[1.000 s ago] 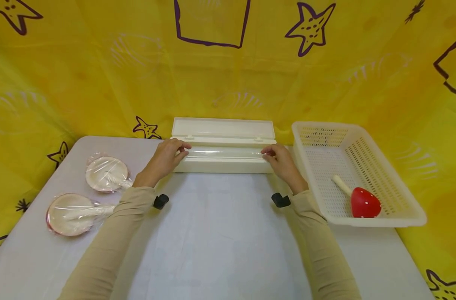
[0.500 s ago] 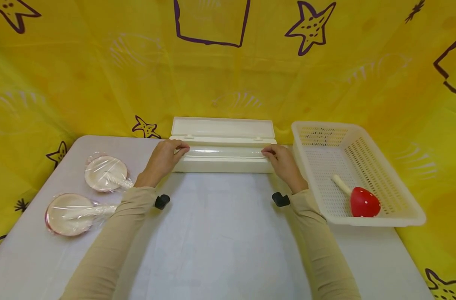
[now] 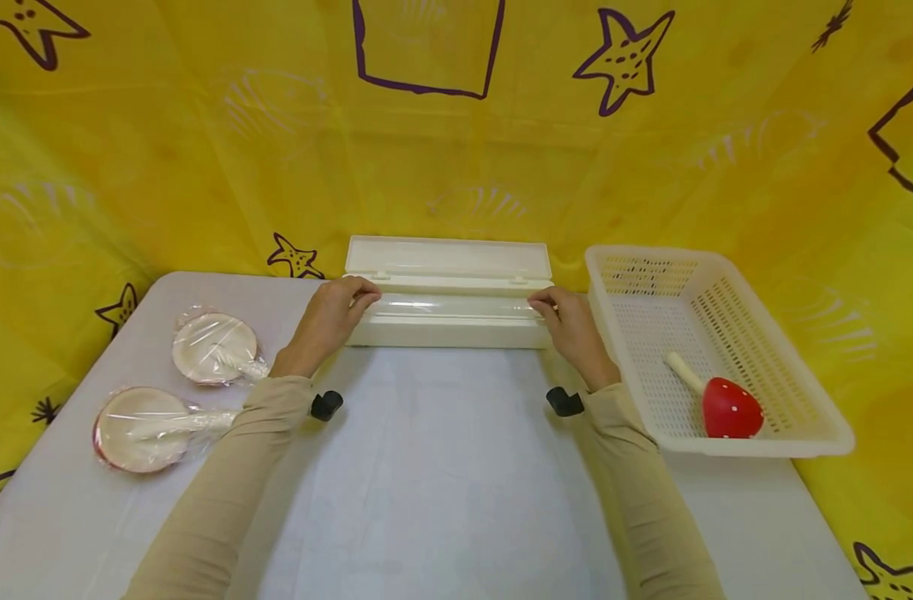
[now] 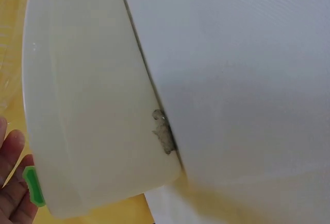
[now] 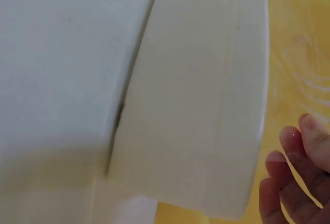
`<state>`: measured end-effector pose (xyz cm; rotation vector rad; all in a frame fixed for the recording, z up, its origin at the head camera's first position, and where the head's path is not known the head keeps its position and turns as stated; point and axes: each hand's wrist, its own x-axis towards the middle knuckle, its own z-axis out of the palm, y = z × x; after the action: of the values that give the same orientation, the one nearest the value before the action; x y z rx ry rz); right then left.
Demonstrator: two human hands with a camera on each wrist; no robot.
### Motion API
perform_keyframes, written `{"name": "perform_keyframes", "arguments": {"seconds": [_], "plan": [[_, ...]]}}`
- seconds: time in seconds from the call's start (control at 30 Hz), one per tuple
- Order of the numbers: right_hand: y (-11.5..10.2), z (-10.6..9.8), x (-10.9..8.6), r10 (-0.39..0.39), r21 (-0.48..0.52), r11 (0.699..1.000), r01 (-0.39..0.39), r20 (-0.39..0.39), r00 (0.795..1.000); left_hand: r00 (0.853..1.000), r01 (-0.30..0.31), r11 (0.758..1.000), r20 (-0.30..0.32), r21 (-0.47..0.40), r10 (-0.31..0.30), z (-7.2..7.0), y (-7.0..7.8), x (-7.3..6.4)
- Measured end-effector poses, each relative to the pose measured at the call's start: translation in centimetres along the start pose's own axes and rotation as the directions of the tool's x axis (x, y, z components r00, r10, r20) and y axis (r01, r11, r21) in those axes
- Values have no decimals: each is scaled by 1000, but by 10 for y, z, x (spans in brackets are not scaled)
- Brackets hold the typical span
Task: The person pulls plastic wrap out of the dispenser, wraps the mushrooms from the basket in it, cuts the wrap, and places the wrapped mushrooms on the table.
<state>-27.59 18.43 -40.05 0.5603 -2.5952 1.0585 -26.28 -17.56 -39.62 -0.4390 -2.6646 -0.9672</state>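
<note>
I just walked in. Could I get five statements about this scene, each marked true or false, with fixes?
1. The white box is on the table. True.
2. It is closed. False: its lid stands open.
3. The basket holds a red spotted item. True.
4. Three plastic-wrapped items lie on the person's left. False: just two, a nearer item and a farther item.
5. The left hand and right hand are at opposite ends of the white box. True.

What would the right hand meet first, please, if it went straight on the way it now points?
The right hand would probably meet the raised, off-white plastic lid of the long rectangular box first, though depth is unclear.
</note>
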Motion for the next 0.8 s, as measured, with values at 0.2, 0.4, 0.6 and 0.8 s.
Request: {"name": "perform_keyframes", "arguments": {"seconds": [0.2,0.4,0.6,0.8], "plan": [[-9,-8,1,16,-17,1000,-16,-6,1000,999,14,999,-30,-29,-15,-5,8,1],[-17,-18,5,-15,-22,1000,15,-39,999,997,-6,998,-81,-56,1,-12,16,4],[-23,-26,8,-26,-19,999,25,-61,998,992,-29,998,-122,-62,22,-19,23,5],[-29,-34,9,-31,-18,999,30,-67,997,987,-58,995,-152,-75,46,-26,30,7]]}}
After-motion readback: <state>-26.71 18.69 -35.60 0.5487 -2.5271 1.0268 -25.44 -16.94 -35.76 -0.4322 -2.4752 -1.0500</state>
